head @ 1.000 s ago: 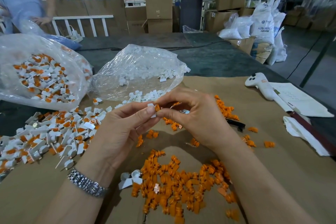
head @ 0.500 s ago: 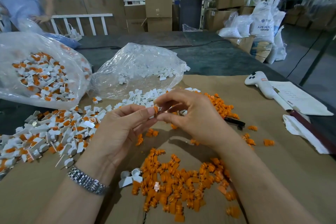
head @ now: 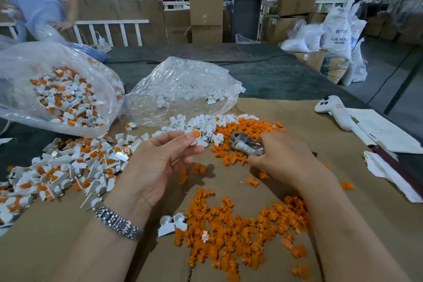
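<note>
The left hand [head: 160,162], palm up, pinches a small white clip [head: 198,140] with an orange plug in it between thumb and forefinger. The right hand [head: 281,158], a little apart from it, curls round a blurred metal tool [head: 242,144]. Loose orange plugs [head: 240,236] lie below both hands on brown cardboard [head: 377,224]. Finished pieces [head: 68,167] are heaped to the left, and a clear bag of white parts [head: 183,89] lies beyond.

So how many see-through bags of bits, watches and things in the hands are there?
Clear bags of parts: 2, the mixed orange-and-white bag and the white-parts bag
Wristwatch: 1
Held things: 2, the capped white piece in the left hand and the metal tool in the right hand
Total: 5
</note>
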Action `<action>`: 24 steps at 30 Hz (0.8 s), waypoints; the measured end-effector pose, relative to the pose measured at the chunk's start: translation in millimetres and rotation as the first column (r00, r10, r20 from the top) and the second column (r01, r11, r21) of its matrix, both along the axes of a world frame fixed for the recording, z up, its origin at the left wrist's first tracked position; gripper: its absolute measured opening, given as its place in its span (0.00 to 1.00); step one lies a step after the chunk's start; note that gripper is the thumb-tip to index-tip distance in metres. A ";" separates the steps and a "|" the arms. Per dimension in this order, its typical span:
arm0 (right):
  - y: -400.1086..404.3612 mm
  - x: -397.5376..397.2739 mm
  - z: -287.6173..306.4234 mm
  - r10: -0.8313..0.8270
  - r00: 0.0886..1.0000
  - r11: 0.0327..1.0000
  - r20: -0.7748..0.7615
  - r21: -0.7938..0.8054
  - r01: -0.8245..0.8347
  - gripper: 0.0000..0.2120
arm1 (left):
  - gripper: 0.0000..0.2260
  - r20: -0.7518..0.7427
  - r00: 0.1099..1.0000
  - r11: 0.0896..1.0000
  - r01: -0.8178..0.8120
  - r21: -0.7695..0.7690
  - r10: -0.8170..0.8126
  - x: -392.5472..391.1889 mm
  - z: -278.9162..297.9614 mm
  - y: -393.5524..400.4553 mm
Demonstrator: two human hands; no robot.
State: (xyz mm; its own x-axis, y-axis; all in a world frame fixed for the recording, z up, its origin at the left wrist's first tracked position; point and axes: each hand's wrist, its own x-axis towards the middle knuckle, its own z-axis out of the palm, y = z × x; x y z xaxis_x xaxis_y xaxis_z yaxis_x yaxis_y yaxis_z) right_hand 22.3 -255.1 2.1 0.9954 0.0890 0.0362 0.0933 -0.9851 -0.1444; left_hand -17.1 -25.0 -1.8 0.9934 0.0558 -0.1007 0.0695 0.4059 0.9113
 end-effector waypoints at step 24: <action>35.2 -35.4 34.2 0.411 0.898 0.811 -0.158 0.513 -0.281 0.16 | 0.08 0.146 0.969 0.978 -0.206 0.029 0.200 -0.3 -2.9 -13.4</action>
